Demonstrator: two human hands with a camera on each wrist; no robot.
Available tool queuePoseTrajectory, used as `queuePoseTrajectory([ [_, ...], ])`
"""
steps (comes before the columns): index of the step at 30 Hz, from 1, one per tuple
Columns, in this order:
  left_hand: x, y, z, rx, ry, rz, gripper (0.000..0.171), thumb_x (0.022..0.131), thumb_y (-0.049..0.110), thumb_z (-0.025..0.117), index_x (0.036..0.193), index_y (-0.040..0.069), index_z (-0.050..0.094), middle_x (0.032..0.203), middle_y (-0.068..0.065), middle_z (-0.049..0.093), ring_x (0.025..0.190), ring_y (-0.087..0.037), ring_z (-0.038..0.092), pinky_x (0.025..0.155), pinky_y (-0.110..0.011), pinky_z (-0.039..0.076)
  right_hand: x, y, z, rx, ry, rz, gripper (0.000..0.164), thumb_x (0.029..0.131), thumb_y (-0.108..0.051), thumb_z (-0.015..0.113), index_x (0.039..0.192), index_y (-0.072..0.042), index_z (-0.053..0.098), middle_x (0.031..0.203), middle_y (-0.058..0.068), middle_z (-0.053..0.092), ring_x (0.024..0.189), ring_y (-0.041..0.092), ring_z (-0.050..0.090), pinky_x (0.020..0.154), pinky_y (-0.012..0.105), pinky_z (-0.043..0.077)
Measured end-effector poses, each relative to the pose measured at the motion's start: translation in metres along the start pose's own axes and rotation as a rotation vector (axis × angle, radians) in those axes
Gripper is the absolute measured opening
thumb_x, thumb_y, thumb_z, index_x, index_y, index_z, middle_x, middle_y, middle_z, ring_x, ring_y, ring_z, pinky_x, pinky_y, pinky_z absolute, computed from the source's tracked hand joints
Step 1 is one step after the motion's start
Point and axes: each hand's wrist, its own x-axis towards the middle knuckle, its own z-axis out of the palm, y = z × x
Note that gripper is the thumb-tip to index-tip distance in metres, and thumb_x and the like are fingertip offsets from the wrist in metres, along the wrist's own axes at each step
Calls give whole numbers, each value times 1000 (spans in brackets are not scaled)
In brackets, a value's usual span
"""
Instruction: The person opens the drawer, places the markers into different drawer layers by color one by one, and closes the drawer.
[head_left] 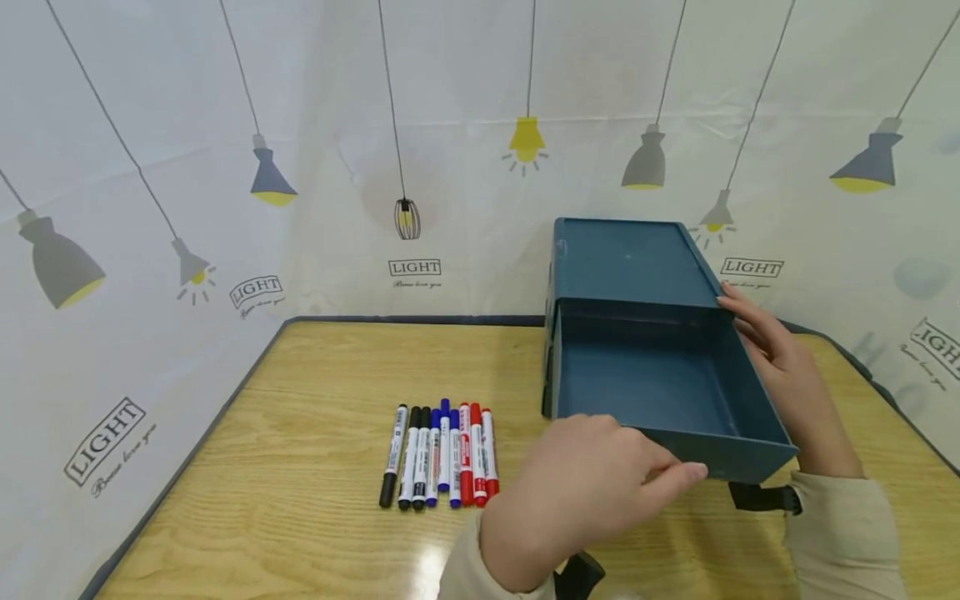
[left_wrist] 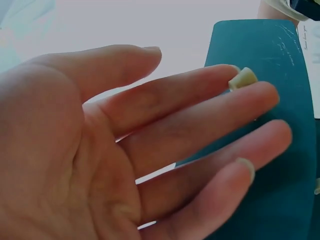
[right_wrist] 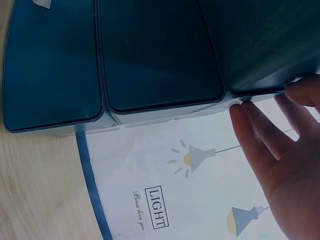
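A dark blue-green drawer cabinet (head_left: 626, 265) stands at the back right of the table, its top drawer (head_left: 645, 379) pulled out with a bare interior. My left hand (head_left: 581, 479) is at the drawer's front, palm facing it, with the fingers loosely extended. In the left wrist view, these fingertips lie around a small pale knob (left_wrist: 243, 78) on the drawer front (left_wrist: 255, 45). My right hand (head_left: 783, 358) touches the right side of the cabinet near its top edge. Seen from the right wrist, its fingertips meet the edge of the uppermost section (right_wrist: 270, 45).
A row of several markers (head_left: 438, 454) with black, blue and red caps lies left of the cabinet on the wooden table (head_left: 300, 417). Behind it hangs a white cloth (head_left: 465, 192) printed with lamps. Black straps (head_left: 765, 498) are on the wrists.
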Motion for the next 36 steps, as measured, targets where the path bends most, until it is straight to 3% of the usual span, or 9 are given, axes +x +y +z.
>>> queuePoseTrajectory([
  [4, 0, 1, 1, -13, -3, 14, 38, 92, 49, 36, 84, 35, 70, 48, 19, 47, 51, 5, 44, 49, -17, 35, 0, 0, 0, 3, -6, 7, 42, 96, -16, 39, 138, -23, 36, 145, -9, 22, 124, 19, 36, 83, 50, 42],
  [6, 0, 0, 1, -27, -2, 22, 37, 92, 49, 37, 84, 34, 70, 48, 19, 47, 52, 5, 44, 49, -16, 35, 0, 0, 0, 21, -8, 13, 42, 97, -16, 38, 138, -23, 35, 145, -10, 22, 125, 22, 35, 80, 57, 38],
  [12, 1, -3, 2, -59, -25, 33, 35, 92, 49, 38, 89, 34, 69, 54, 20, 51, 54, 6, 45, 51, -15, 35, 1, -1, 0, 59, -8, 21, 42, 97, -16, 37, 138, -24, 35, 145, -10, 21, 125, 30, 33, 79, 61, 36],
  [15, 2, -4, 2, -50, -51, 46, 34, 91, 50, 38, 99, 35, 67, 73, 23, 59, 62, 9, 47, 57, -13, 37, 1, -1, 0, 54, -12, 19, 42, 97, -16, 37, 138, -23, 35, 145, -9, 21, 125, 30, 34, 79, 60, 37],
  [19, 3, -5, 3, -45, -99, 64, 35, 90, 52, 38, 112, 35, 60, 97, 25, 59, 76, 12, 48, 67, -12, 39, 1, -1, 0, 43, -12, 21, 42, 97, -18, 37, 138, -25, 35, 145, -10, 21, 125, 26, 34, 81, 58, 38],
  [26, 1, -3, 3, -42, -165, 98, 40, 91, 52, 37, 122, 34, 52, 103, 23, 58, 80, 12, 50, 73, -13, 40, 1, 0, 0, 52, -8, 13, 41, 97, -19, 37, 138, -27, 35, 145, -12, 21, 127, 24, 32, 82, 60, 35],
  [29, -5, -1, 0, -49, -120, 135, 38, 92, 50, 37, 122, 33, 52, 83, 22, 59, 68, 13, 48, 64, -10, 39, 0, 0, 1, 44, -9, 17, 42, 97, -20, 37, 138, -27, 34, 145, -12, 21, 127, 18, 32, 82, 59, 36],
  [31, -10, 0, -4, -67, -42, 183, 34, 93, 46, 38, 119, 30, 55, 69, 23, 53, 60, 13, 44, 56, -9, 36, -1, -1, 0, 44, -13, 22, 42, 97, -19, 38, 138, -26, 34, 145, -11, 21, 127, 17, 32, 83, 54, 39],
  [36, -24, -2, -16, -120, 273, 336, 21, 94, 30, 45, 101, 23, 63, 68, 20, 49, 59, 12, 40, 55, -5, 33, -3, -8, -1, 27, -3, 12, 42, 96, -16, 39, 137, -22, 36, 144, -11, 22, 124, 7, 33, 86, 24, 40],
])
